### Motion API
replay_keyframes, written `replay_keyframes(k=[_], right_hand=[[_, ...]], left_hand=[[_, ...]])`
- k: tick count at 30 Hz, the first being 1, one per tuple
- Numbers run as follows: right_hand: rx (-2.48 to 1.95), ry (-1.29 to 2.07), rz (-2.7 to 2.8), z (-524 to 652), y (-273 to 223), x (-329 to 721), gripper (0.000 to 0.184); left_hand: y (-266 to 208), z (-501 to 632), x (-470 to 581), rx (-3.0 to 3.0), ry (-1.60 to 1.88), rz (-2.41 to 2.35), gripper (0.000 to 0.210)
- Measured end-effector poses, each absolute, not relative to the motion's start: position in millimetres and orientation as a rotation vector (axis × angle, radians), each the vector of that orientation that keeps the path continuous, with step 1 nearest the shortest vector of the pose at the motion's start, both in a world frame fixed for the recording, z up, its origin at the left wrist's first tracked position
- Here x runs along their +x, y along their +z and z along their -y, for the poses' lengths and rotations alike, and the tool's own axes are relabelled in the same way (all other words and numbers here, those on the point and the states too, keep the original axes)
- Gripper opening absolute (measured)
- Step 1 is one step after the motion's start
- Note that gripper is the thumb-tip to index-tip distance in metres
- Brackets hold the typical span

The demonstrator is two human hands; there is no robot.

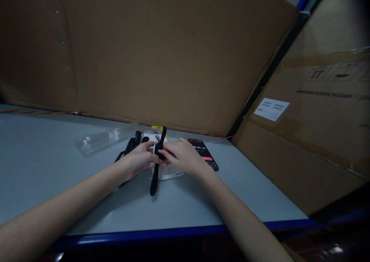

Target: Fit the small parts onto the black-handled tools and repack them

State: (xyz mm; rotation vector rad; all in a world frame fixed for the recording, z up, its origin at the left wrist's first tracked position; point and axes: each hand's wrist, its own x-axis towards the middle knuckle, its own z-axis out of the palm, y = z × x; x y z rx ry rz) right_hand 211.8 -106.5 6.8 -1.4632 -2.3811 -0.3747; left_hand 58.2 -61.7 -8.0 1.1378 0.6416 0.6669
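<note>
Both hands meet over the table around a slim black piece [155, 179] with two long arms and a thicker middle, its exact kind unclear. My left hand [141, 158] holds the middle from the left, where a narrow white strip shows. From the right, my right hand [182, 154] pinches the same middle part, its fingertips partly hidden. Below the hands lies a white printed card [172, 172] with a yellow top tab. Several dark, rod-like black parts [138, 137] lie beside and behind my left hand, partly covered by it.
A clear plastic blister shell [100, 138] lies at the back left. Right of my hands, a phone [206, 154] displays a running time. Large cardboard boxes [162, 53] wall off the back and right. The grey table [185, 212] ends in a blue front edge.
</note>
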Motion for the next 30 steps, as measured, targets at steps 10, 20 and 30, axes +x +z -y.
replay_keyframes(k=[10,20,30], right_hand=[[-1.42,-0.259,2.348,110,12,216,0.015],[-1.506,-0.386,2.311,110,9,208,0.023],[-1.658,-0.376,2.111,109,4,197,0.031]], left_hand=[[-3,65,57,1.123,0.679,-0.631,0.062],[0,70,60,1.198,0.697,-0.701,0.06],[-3,66,59,1.284,0.738,-0.717,0.055]])
